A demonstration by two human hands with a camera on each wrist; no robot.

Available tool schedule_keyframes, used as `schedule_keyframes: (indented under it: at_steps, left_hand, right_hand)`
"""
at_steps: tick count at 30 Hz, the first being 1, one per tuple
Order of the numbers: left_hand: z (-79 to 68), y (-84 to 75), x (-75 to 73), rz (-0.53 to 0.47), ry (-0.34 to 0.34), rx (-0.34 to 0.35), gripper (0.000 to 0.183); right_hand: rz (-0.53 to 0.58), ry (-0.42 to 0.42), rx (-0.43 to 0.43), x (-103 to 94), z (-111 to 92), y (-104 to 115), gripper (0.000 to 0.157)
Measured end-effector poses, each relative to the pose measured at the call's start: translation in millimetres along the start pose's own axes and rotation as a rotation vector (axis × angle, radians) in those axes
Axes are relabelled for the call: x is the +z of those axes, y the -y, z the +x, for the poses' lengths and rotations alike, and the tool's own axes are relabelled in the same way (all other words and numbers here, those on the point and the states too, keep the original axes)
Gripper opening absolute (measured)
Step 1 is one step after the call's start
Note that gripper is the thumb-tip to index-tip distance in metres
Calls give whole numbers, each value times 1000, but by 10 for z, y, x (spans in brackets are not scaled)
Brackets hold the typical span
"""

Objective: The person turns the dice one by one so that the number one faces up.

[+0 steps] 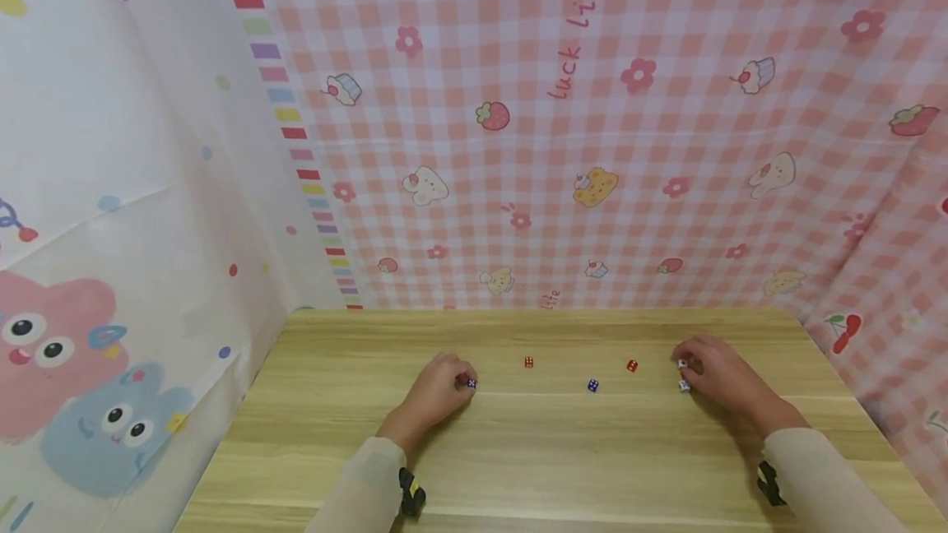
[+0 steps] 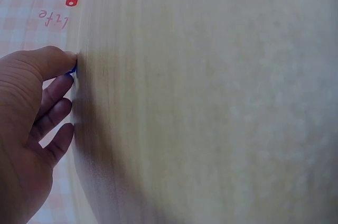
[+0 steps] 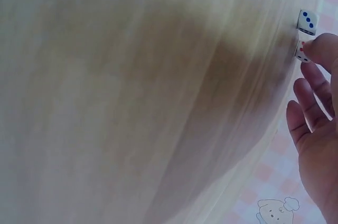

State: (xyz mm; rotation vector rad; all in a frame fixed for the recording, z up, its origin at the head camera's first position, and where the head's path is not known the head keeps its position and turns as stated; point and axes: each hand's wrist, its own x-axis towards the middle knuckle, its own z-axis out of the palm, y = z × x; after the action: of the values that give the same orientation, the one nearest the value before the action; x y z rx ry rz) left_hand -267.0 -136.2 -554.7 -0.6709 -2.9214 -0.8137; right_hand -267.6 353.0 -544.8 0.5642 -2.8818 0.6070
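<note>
Far left on my head feed, a white cloth (image 1: 166, 146) hangs down, a pink and a blue cartoon figure printed on it, both wide-eyed. Across the back runs a pink-checked cloth (image 1: 548, 159) with cupcakes, strawberries and flowers, and in front of it lies the light wood table (image 1: 518, 459), where all the action is!

Lower left, I have a pale sleeve (image 1: 359, 488) with a dark strap (image 1: 411, 492) at the wrist, and then the left hand (image 1: 437, 391), thumb and forefinger pinching a blue die (image 1: 471, 383). My left wrist feed gives me only a blue sliver of it at the fingertips, the other fingers gently bent and set apart. Is that die touching the wood? I can't tell.

Sliding right, there's a red die (image 1: 529, 362) on the table, then another blue die (image 1: 593, 386) nearer the person, then a second red die (image 1: 632, 366) farther back.

And here's the right hand (image 1: 717, 373)! Thumb and forefinger pinch a white die (image 3: 300, 53), while a second white die (image 1: 685, 387) sits just beside it, outside the grip, three blue pips showing on my right wrist feed. The remaining fingers are bent and spread. Last, the right sleeve (image 1: 829, 475), with its own dark wristband (image 1: 770, 484).
</note>
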Motion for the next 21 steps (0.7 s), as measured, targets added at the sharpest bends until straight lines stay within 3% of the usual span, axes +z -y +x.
schedule_keyframes:
  at_steps: [10,21]
  left_hand:
    - [23,10,-8,1,-5,2,6]
    - [7,-1,7,-1,-6,11,7]
  right_hand:
    - [34,26,47,-9,22,-34,7]
    - [23,46,36,-4,13,-46,5]
